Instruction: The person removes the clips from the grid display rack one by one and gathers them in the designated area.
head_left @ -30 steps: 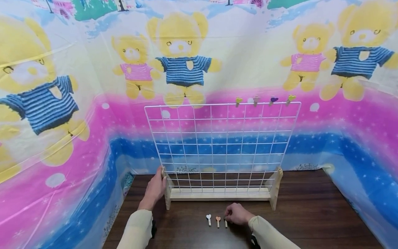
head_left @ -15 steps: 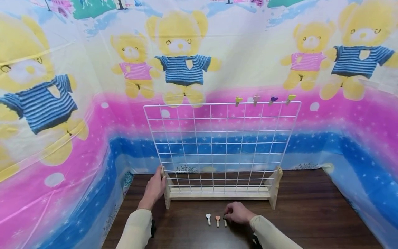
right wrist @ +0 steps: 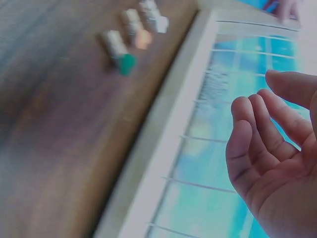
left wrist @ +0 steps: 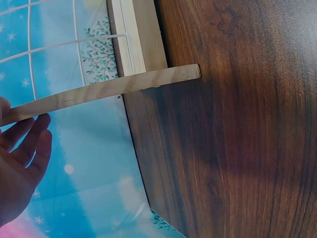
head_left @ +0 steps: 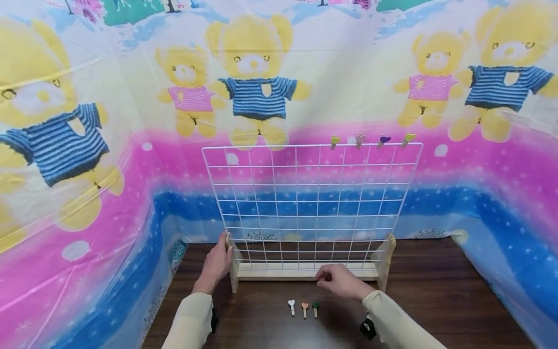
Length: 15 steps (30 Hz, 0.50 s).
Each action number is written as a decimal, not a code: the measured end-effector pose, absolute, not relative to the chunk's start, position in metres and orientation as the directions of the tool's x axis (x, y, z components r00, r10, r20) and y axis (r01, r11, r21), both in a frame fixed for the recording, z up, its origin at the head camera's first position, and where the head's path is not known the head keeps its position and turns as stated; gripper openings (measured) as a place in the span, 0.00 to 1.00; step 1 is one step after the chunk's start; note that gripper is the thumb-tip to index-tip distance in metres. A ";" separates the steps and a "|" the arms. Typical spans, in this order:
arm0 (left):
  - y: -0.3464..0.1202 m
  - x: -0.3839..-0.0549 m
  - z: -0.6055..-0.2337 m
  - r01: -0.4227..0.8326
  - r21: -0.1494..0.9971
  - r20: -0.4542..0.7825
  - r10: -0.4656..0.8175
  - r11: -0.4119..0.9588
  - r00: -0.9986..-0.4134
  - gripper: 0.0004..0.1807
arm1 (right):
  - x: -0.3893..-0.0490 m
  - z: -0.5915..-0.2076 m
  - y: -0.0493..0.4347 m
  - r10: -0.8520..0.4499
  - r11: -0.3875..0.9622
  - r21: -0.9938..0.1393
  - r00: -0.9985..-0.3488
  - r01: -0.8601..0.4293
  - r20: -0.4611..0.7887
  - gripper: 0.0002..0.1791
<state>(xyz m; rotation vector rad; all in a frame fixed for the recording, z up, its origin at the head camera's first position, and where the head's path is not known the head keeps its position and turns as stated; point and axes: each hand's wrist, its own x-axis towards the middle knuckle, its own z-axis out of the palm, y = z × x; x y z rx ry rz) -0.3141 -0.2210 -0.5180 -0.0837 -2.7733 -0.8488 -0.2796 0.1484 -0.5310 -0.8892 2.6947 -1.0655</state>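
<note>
My left hand (head_left: 215, 264) grips the left wooden side post (left wrist: 99, 90) of a white wire grid rack (head_left: 296, 184), thumb on one face and fingers on the other. In front of the rack's wooden base lie three small clothespins with heart tops: a white one (head_left: 292, 308), an orange one (head_left: 304, 310) and a dark green one (head_left: 316, 309). Over the base bar, past the green clothespin, my right hand (head_left: 342, 281) hangs with loosely bent fingers. Its thumb stands apart from the fingertips in the right wrist view, and nothing sits between them.
Several heart clothespins are clipped along the top wire's right half, among them a purple one (head_left: 383, 139) and a yellow one (head_left: 408, 138). A dark wooden table (head_left: 440, 291) carries the rack. Behind it hangs a bear-print cloth (head_left: 348, 87).
My right hand has let go of the green clothespin, leaving it on the table beside the orange one, and has risen toward the rack. The left hand keeps its hold on the post.
</note>
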 end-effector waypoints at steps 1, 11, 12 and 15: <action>-0.221 -0.314 -0.518 0.128 0.543 0.247 -0.013 0.830 -0.969 0.29 | -0.279 -0.524 0.150 -0.558 0.586 -0.643 -0.821 -0.492 0.119 0.05; -0.221 -0.314 -0.518 0.129 0.547 0.245 -0.011 0.827 -0.969 0.29 | -0.274 -0.447 0.161 -0.535 0.614 -0.574 -0.820 -0.542 0.202 0.05; -0.221 -0.314 -0.518 0.130 0.547 0.245 -0.009 0.827 -0.970 0.29 | -0.274 -0.440 0.162 -0.535 0.613 -0.571 -0.819 -0.546 0.209 0.05; -0.220 -0.314 -0.518 0.124 0.547 0.236 -0.010 0.828 -0.972 0.29 | -0.274 -0.414 0.164 -0.532 0.611 -0.566 -0.816 -0.554 0.225 0.07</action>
